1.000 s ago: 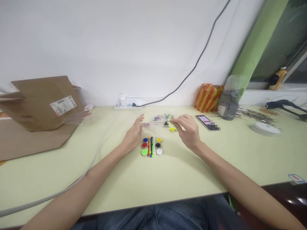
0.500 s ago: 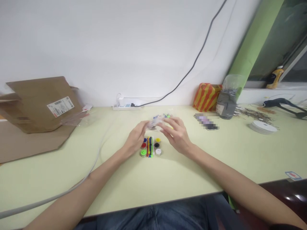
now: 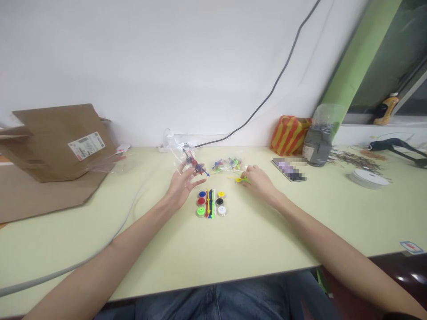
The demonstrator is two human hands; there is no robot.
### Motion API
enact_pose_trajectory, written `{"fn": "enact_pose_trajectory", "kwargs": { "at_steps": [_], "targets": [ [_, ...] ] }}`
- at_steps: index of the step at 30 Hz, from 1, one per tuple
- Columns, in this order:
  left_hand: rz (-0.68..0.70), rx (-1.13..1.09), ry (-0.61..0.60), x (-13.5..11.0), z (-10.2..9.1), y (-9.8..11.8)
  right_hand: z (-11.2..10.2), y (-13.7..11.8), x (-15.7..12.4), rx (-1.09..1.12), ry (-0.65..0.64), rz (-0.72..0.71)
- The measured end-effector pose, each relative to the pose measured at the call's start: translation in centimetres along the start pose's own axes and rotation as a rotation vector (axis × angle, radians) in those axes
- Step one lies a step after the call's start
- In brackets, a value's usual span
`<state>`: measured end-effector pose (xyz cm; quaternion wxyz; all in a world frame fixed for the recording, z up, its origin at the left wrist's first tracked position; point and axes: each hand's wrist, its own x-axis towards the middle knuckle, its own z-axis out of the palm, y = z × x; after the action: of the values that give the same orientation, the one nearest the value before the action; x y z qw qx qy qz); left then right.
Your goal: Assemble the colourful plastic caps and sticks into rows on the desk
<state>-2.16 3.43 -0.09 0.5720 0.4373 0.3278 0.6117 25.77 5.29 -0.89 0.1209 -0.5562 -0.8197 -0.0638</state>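
My left hand (image 3: 182, 186) grips a crinkled clear plastic bag (image 3: 176, 149), raised above the table. Red, blue and dark spinner arrows (image 3: 196, 166) show at the bag, beside my fingertips; whether all lie inside it I cannot tell. My right hand (image 3: 258, 181) is closed, its fingertips on yellow and green arrows (image 3: 240, 180) low over the table. Between my hands and nearer me, several coloured arrows (image 3: 210, 203) lie side by side. Round pieces flank them: blue (image 3: 202, 194), red (image 3: 200, 201) and green (image 3: 200, 212) left, yellow (image 3: 221, 194), black (image 3: 219, 202) and white (image 3: 222, 210) right.
Clear bags with coloured pieces (image 3: 230, 164) lie behind my hands. A cardboard box (image 3: 63, 142) stands left, and a grey cable (image 3: 116, 231) crosses under my left forearm. Rightward are a phone (image 3: 288, 170), a striped bag (image 3: 290, 135), a grey container (image 3: 317, 144) and a white spool (image 3: 368, 178).
My hands have moved apart from above the row of arrows. The left has carried the clear bag leftward; the right has shifted right, to the yellow and green arrows.
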Motion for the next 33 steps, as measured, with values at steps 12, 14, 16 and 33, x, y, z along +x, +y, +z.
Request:
{"fn": "enact_pose_trajectory", "kwargs": {
  "at_steps": [12,14,16,33],
  "targets": [
    [0.279,0.602,-0.008,-0.2,0.1,-0.4,-1.7,-1.0,-0.6,0.29,0.437,0.022],
    [0.339,0.722,-0.025,-0.3,0.0,-0.4,-2.0,-1.2,-0.9,0.419,0.567,-0.04],
    [0.392,0.869,-0.046,-0.6,-0.1,-0.4,-2.3,-1.7,-1.2,0.514,0.678,-0.112],
    [0.604,1.429,-0.203,-1.8,0.9,-0.3,-2.1,-5.6,-2.3,0.573,0.821,-0.387]
  ]
}}
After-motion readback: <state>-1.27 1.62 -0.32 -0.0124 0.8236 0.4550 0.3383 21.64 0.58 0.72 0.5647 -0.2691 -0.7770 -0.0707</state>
